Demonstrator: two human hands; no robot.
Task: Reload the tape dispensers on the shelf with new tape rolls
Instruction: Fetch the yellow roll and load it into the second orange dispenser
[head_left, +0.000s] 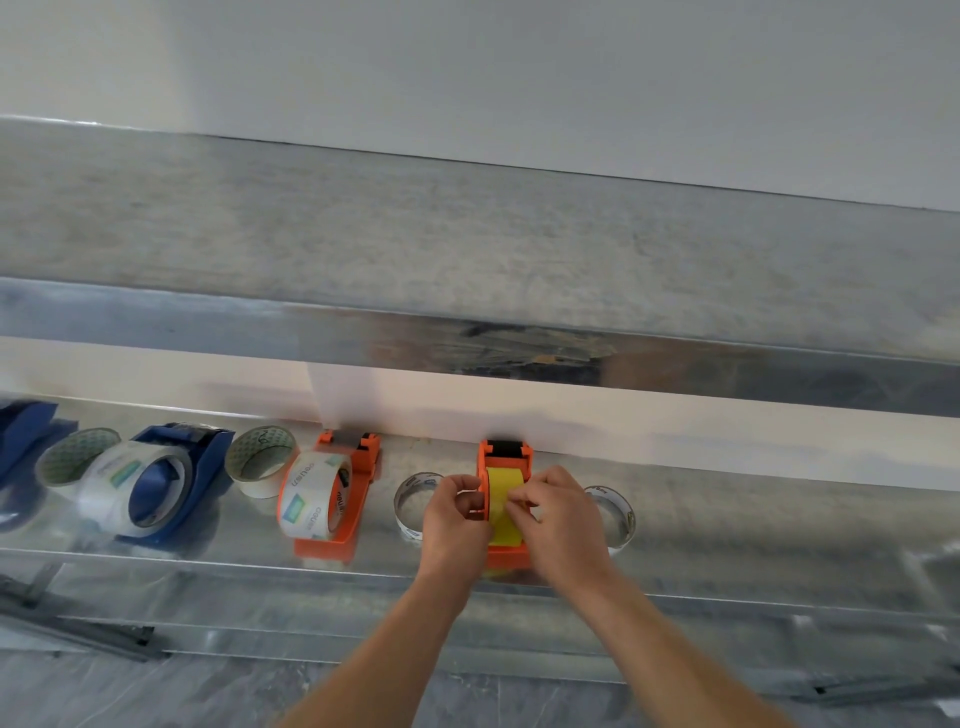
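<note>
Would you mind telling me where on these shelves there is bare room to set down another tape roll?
The upper shelf is bare along its whole width. On the lower shelf, the stretch right of the clear roll beside the right hand is free. Left of the left hand it is crowded: rolls and dispensers stand close together.

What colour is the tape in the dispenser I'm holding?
The wide tape roll is bright yellow; head view.

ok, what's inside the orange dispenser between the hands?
A yellow tape roll sits in the orange dispenser. Left hand and right hand cover its sides; its hub is hidden.
</note>
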